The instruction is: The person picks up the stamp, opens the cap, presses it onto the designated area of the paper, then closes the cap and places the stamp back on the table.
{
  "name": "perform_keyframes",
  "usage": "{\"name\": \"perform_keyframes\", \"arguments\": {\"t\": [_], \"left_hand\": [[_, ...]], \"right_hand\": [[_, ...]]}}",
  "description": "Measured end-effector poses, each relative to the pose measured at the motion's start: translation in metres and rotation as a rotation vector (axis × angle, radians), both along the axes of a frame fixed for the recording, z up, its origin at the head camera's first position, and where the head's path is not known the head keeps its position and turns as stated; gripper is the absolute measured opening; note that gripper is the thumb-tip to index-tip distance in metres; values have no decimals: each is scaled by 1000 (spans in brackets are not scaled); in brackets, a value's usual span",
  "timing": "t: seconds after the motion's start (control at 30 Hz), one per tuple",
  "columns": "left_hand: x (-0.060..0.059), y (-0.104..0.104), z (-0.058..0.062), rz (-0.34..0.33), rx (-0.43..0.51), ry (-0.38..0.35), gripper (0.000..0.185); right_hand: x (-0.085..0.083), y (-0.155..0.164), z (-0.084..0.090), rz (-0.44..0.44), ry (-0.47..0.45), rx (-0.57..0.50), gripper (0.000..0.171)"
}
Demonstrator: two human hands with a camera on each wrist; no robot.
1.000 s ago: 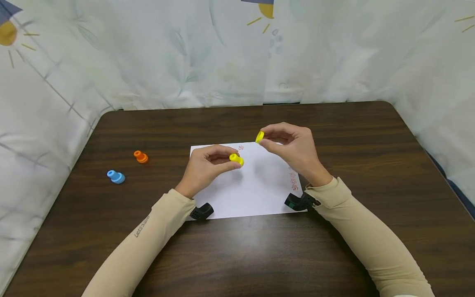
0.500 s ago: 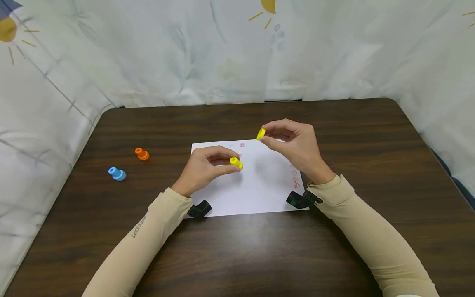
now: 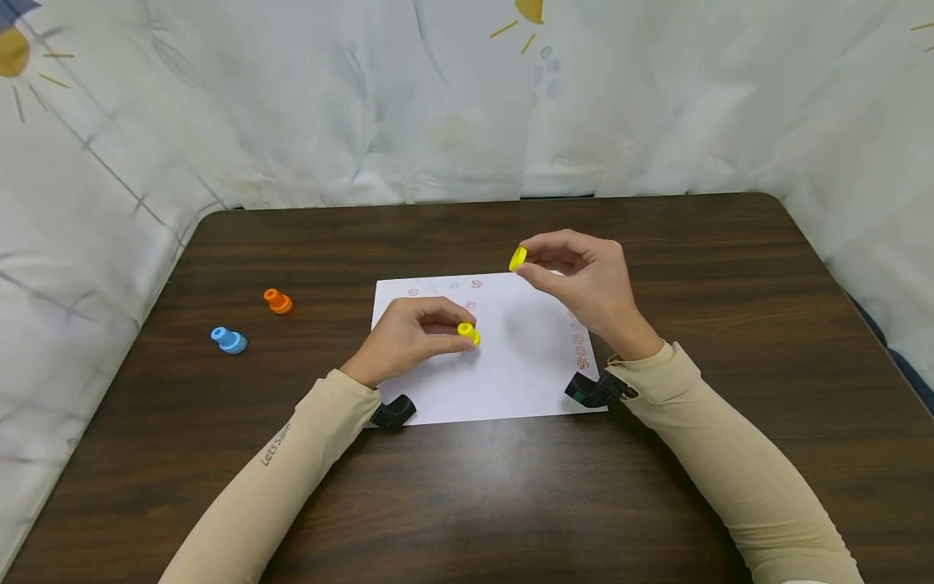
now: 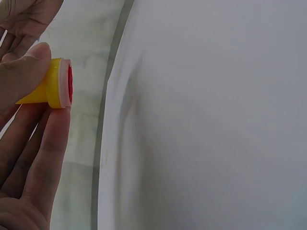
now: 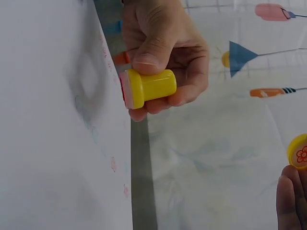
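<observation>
My left hand [image 3: 409, 337] pinches a yellow toy stamp [image 3: 469, 333] between thumb and fingers, over the white paper [image 3: 503, 385]. In the left wrist view the stamp's red face [image 4: 70, 85] points toward the sheet, and the right wrist view has that face close to the paper. My right hand [image 3: 587, 280] holds a yellow cap [image 3: 518, 259] by its edge above the far side of the sheet. A red flower design [image 5: 302, 154] shows on the cap in the right wrist view. Small red flower prints [image 3: 580, 350] run down the paper's right side, with others along its far edge.
Off to the left on the dark wooden table [image 3: 481, 503] stand an orange stamp [image 3: 278, 302] and a blue stamp [image 3: 229, 341]. A pale printed curtain [image 3: 306, 97] hangs behind the table and along its sides. Each wrist wears a black camera.
My left hand has come down slightly toward the near side with the stamp, uncovering more prints at the far edge. My right hand has shifted slightly right with the cap.
</observation>
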State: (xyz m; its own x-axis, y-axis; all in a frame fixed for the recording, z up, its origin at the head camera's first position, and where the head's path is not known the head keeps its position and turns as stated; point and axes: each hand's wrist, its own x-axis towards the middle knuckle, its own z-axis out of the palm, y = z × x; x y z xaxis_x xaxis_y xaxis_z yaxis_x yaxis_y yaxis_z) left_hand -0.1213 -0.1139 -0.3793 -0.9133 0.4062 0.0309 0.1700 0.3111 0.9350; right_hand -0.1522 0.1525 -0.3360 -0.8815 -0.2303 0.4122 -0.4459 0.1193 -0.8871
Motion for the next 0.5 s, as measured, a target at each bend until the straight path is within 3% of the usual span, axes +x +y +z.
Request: {"name": "perform_keyframes", "arguments": {"t": [0.5], "left_hand": [[-1, 2, -4, -83, -88, 16, 27]], "right_hand": [[0, 3, 2, -9, 6, -10, 24]]}}
